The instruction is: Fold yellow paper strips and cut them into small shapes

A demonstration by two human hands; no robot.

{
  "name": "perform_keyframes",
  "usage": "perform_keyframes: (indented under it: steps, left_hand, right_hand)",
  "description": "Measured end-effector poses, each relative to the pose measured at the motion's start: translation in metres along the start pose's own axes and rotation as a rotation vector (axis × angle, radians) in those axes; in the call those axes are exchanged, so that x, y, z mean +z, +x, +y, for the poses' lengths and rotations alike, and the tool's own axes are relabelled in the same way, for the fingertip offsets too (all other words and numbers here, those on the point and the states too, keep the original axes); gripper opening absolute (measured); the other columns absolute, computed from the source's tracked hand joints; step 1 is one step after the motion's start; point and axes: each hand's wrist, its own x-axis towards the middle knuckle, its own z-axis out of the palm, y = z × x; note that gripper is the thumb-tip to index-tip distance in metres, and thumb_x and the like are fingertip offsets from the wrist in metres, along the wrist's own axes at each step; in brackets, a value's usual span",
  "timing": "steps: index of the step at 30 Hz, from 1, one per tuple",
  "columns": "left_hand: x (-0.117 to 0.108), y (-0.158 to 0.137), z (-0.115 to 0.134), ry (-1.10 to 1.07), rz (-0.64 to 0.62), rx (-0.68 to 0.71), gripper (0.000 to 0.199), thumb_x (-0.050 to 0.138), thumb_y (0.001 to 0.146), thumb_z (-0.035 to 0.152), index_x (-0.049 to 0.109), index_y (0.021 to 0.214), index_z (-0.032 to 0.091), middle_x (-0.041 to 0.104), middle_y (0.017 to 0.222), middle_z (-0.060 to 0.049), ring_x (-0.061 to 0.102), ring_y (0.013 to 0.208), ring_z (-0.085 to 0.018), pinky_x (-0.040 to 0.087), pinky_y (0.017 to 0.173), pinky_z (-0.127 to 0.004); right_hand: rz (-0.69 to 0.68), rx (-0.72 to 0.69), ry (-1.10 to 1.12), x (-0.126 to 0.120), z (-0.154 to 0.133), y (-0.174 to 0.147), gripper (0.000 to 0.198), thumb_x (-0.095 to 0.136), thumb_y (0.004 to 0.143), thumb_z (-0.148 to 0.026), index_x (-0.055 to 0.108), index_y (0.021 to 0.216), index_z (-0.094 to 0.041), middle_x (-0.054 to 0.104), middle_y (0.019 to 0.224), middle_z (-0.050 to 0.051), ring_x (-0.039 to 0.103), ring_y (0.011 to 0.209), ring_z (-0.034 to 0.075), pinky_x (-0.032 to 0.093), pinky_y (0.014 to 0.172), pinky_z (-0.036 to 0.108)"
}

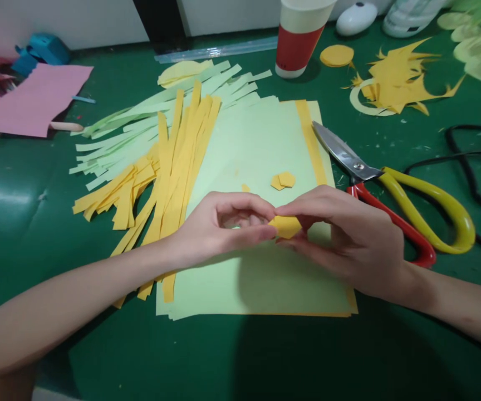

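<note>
Between my two hands is a small folded yellow paper piece, held above light green paper sheets. My left hand pinches its left end with thumb and forefinger. On the other side, my right hand grips it between thumb and fingers, which partly cover it. Just beyond the hands, small yellow folded paper pentagons lie on the green sheet. A bundle of yellow paper strips rests along the sheet's left side, and one yellow strip lies near its right edge.
Scissors with one yellow and one red handle lie at the right. Pale green strips fan out at the left, near pink paper. At the back are a paper cup, yellow scraps and a black cord.
</note>
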Motion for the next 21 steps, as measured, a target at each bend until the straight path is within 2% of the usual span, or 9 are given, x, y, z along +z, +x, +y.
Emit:
perform_keyframes:
  steps: [11, 17, 21]
  left_hand:
    - [0.0032, 0.0006, 0.0017, -0.025, 0.044, -0.021, 0.003, 0.063, 0.071, 0.014, 0.064, 0.074, 0.014, 0.059, 0.065, 0.002, 0.05, 0.054, -0.004, 0.04, 0.049, -0.015]
    - [0.0059, 0.002, 0.0024, -0.044, 0.068, -0.061, 0.004, 0.065, 0.069, 0.011, 0.063, 0.071, 0.014, 0.057, 0.053, 0.005, 0.051, 0.048, -0.004, 0.041, 0.047, -0.013]
    - [0.0055, 0.0022, 0.0022, -0.072, 0.065, -0.08, 0.005, 0.067, 0.068, 0.01, 0.063, 0.069, 0.014, 0.06, 0.054, 0.005, 0.054, 0.049, -0.004, 0.045, 0.048, -0.012]
  right_hand:
    - [0.012, 0.029, -0.018, 0.0008, -0.0038, 0.002, 0.021, 0.058, 0.079, -0.012, 0.058, 0.095, -0.025, 0.059, 0.07, -0.002, 0.054, 0.06, 0.012, 0.048, 0.054, 0.024]
    - [0.03, -0.007, -0.054, 0.0017, -0.0039, 0.0014, 0.023, 0.06, 0.077, -0.011, 0.059, 0.095, -0.024, 0.06, 0.071, -0.002, 0.056, 0.057, 0.01, 0.048, 0.051, 0.022]
    - [0.013, -0.026, -0.073, 0.0011, -0.003, 0.0004, 0.022, 0.059, 0.078, -0.01, 0.058, 0.095, -0.023, 0.062, 0.073, -0.001, 0.056, 0.058, 0.01, 0.048, 0.05, 0.021]
